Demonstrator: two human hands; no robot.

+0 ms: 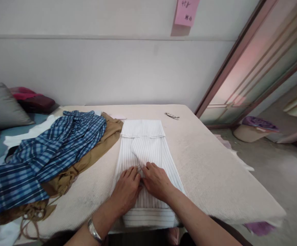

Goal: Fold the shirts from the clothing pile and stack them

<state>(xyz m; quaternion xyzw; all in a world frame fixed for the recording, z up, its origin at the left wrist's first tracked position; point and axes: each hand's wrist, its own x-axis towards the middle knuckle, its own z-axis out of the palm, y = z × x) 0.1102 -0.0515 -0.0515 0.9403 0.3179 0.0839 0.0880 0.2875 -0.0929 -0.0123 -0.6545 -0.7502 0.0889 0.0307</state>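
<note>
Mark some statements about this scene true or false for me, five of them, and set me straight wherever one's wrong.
1. The left hand and right hand both touch the striped cloth. True.
2. The silver bracelet is on the right wrist. False: the silver bracelet is on the left wrist.
3. The blue plaid cloth lies to the left of the striped cloth. True.
4. The glasses rest on top of the striped cloth. False: the glasses lie apart from it, on the cream cover.
5. The pink note lies on the floor. False: the pink note is up on the wall.
</note>
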